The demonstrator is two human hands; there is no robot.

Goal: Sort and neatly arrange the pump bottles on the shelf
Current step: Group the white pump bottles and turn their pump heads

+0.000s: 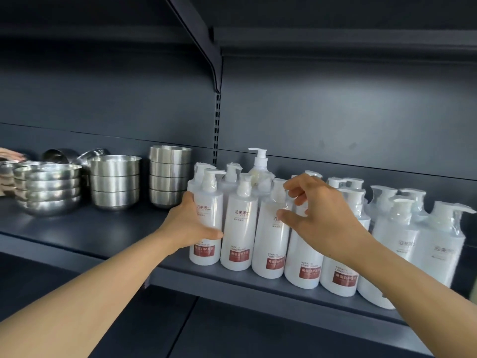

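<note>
Between the two hands, on the dark shelf, stand the front white pump bottles of keratin conditioner. Left hand grips the end bottle round its body, thumb across the front, fingers behind. Right hand hovers with fingers spread and loosely bent, thumb and fingertips just at the shoulder of the third bottle; whether it touches, cannot tell. More bottles run on past the right hand; a clearer pump bottle stands behind.

Handling, as a judgement: full plastic, so fairly heavy and stiff; film wrap looks slippery. Best hold is round the body, not the pump neck.

Long axes are upright, some tilted slightly. Labels face front. Pump spouts point unevenly, left and right.

Beyond the left hand: stacked steel bowls.
</note>
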